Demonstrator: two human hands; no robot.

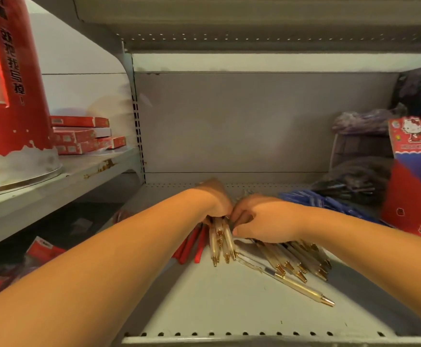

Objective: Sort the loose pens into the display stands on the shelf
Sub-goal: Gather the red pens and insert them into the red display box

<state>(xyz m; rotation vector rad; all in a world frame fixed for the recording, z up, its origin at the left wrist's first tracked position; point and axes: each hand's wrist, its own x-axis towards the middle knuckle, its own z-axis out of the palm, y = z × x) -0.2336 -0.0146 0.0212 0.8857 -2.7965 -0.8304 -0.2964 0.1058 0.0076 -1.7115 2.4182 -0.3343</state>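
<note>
Your left hand (pixel 214 204) grips a small bundle of clear gold-tipped pens (pixel 220 244) at mid-shelf (pixel 229 311), tips pointing near. Your right hand (pixel 262 219) curls its fingers onto the same bundle, apparently to square like with like before loading. Red pens (pixel 191 244) lie just left of the bundle. Loose clear pens (pixel 299 261) fan out beneath your right wrist. The red display stand (pixel 414 196) sits far right, well apart.
</note>
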